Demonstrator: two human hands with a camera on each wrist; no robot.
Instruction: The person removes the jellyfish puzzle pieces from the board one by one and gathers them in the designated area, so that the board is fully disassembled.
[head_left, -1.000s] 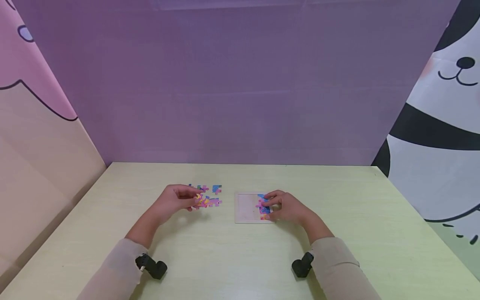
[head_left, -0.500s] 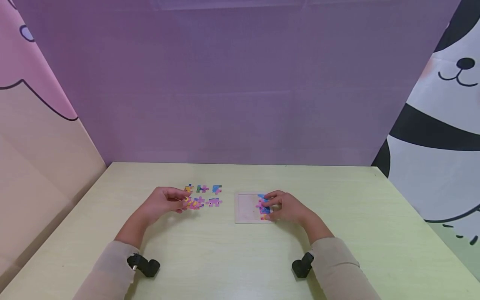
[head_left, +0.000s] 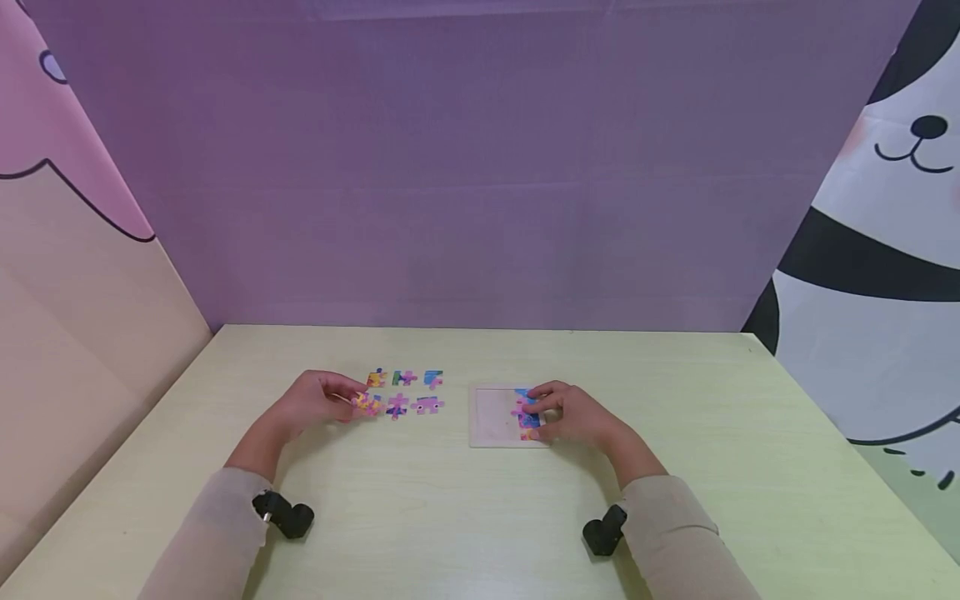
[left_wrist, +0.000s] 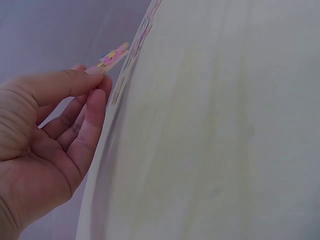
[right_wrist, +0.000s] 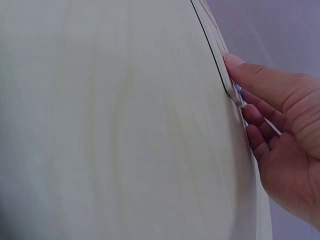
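My left hand (head_left: 318, 398) pinches a pink and yellow jigsaw piece (head_left: 366, 404) at the left end of two short rows of loose pieces (head_left: 408, 390) on the table. In the left wrist view the same held piece (left_wrist: 114, 56) sticks out between thumb and fingertips (left_wrist: 95, 70) just above the table. A pale puzzle tray (head_left: 495, 415) lies right of the rows, with several joined pieces (head_left: 527, 412) at its right side. My right hand (head_left: 573, 412) rests on the tray's right edge, thumb (right_wrist: 250, 75) against the tray edge (right_wrist: 220, 65).
The pale green table (head_left: 480, 500) is walled by a purple backdrop (head_left: 480, 167) behind, a pink and beige panel (head_left: 75, 275) on the left and a panda print panel (head_left: 877, 250) on the right. Black wrist mounts (head_left: 283, 515) sit on both sleeves.
My left hand has drawn back to the left from over the loose pieces, carrying one piece with it. More of the rows now shows. The right hand has stayed on the tray.
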